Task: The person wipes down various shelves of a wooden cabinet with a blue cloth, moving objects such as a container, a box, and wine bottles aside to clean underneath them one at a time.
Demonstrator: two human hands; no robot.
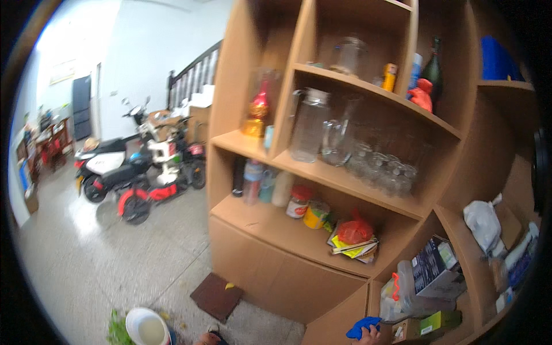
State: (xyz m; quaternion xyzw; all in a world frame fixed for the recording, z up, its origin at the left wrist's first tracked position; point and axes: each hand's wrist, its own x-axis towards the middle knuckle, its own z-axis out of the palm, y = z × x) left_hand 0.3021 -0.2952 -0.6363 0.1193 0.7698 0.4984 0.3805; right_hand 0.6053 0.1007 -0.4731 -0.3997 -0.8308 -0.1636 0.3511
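At the bottom right, my right hand grips a crumpled blue cloth beside the low cabinet shelf. Close to it are a green box, a clear plastic container with an orange-red handle and a dark printed carton. Skin at the lower edge, near a shoe, may be my left hand or a leg; its fingers cannot be made out. The wooden shelf unit before me holds a glass pitcher, several drinking glasses, a red-lidded jar and a red plastic bag.
A white bucket of cloudy liquid stands on the floor beside leafy greens. A dark brown square board lies by the cabinet base. Parked scooters stand at the left, near a stair railing.
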